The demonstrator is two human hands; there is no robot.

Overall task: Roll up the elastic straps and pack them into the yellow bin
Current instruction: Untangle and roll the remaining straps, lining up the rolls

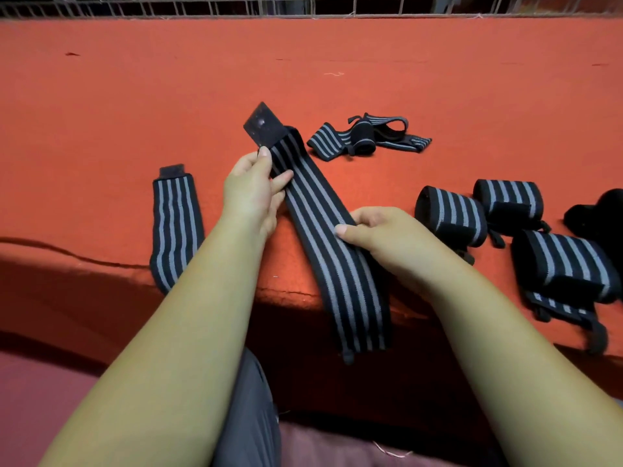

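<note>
Hanging off the near edge is the tail of the strap (313, 197), which runs up and away across the table. The right hand (381, 234) grips it mid-length, fingers curled under, thumb on top. Further up, the left hand (256, 190) pinches its edge just below the tab (263, 124), which juts clear of the cloth.

It's taut between the two hands, a good start, I'd say. The roll wants to begin at the plain tail so the tab lands outermost and can fasten. Keep the stripes stacked square, or it cones. Keep tension on too, because elastic like this will likely spring loose.

Around them, a red cloth (135, 112) covers the table, creased at the near lip. A flat strap (175, 227) droops over the edge on the left. Three rolls (451, 214) sit done on the right, near something dark I can't make out. Beyond lies a loose tangle (367, 136). A wire rail (303, 6) lines the far side. There's no yellow bin in sight from here.
</note>
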